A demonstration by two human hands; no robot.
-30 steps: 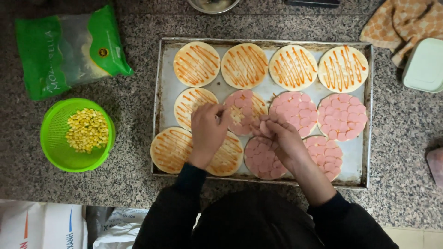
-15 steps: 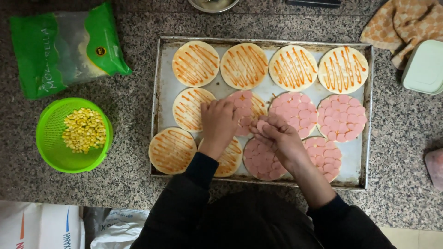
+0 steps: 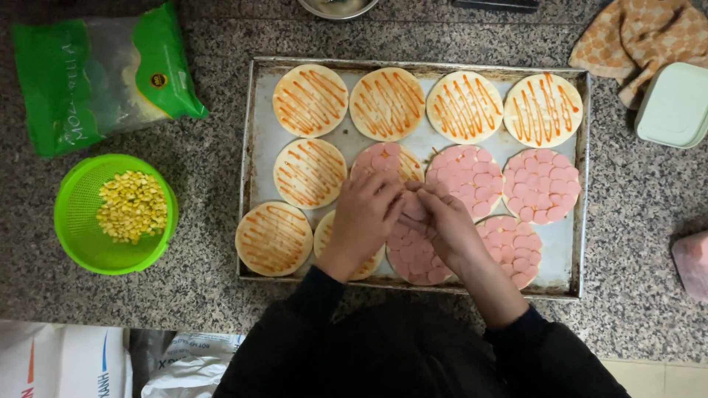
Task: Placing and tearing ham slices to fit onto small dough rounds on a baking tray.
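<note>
Between both hands, pink sausage slices [image 3: 413,210] are pinched: left hand [image 3: 366,214] and right hand [image 3: 446,225] meet fingertip to fingertip above a half-covered dough round [image 3: 389,162]. Just below lies a fully covered round [image 3: 417,258]. Around them, the baking tray [image 3: 258,147]. Far left, a green bowl of corn [image 3: 118,214].

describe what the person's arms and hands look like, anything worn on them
Both arms are in long black sleeves that end at the wrists. The left hand and right hand are bare: no gloves, and no rings, watch or bracelets visible from this view. The sleeves look plain, with no markings.
</note>
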